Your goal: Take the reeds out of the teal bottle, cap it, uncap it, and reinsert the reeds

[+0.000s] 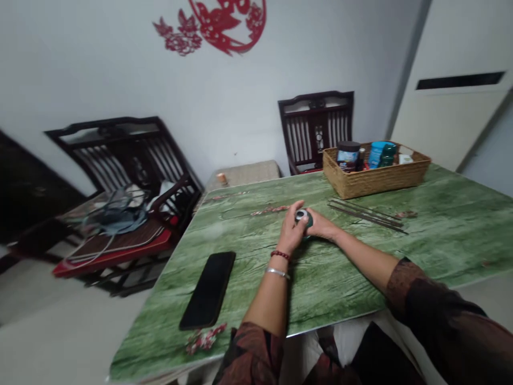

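Observation:
A small dark green round object point(303, 216) with a pale ring on its top is held between both hands, over the middle of the green table point(320, 289). My left hand point(291, 229), with a red bead bracelet and a silver bangle at the wrist, wraps its left side, the thumb against it. From the right, my right hand point(320, 224) closes round the other side, and its fingers are partly hidden. Several thin dark sticks point(366, 215) lie on the table to the right of the hands.
A black phone point(208, 290) lies at the left front of the table. A wicker basket point(377, 181) with jars and bottles stands at the back right. Dark wooden chairs point(316, 128) stand by the wall, one of them point(120, 248) holding cloth and bags.

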{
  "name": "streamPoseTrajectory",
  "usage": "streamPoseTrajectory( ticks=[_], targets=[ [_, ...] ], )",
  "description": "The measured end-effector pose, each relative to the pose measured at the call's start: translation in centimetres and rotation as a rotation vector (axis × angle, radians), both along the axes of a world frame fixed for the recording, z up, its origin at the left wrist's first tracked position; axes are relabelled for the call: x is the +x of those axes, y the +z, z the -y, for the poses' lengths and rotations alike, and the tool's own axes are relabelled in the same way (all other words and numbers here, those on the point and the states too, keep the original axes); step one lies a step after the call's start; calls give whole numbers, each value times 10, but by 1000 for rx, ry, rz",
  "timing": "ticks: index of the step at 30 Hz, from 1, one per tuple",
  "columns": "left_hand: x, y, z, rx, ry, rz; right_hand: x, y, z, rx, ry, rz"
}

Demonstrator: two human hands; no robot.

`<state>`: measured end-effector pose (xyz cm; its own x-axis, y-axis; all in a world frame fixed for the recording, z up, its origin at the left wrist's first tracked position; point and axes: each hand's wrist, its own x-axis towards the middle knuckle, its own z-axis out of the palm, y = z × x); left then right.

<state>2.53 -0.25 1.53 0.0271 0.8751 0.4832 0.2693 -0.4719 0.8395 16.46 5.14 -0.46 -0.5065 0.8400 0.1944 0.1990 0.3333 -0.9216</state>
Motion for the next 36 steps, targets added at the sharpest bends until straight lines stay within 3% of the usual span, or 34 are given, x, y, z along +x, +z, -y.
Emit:
streamPoseTrajectory(
  ticks=[6, 15, 36],
  targets=[
    [-15, -9, 3, 46, 36, -156, -11, -15, -1, 118, -85, 30],
    [-9, -9, 0, 71, 72, -240, -4, -25, -4, 252, -139, 86],
    [-8, -2, 6, 65, 106, -241, -3, -23, -3, 251, -101, 99]
  ],
)
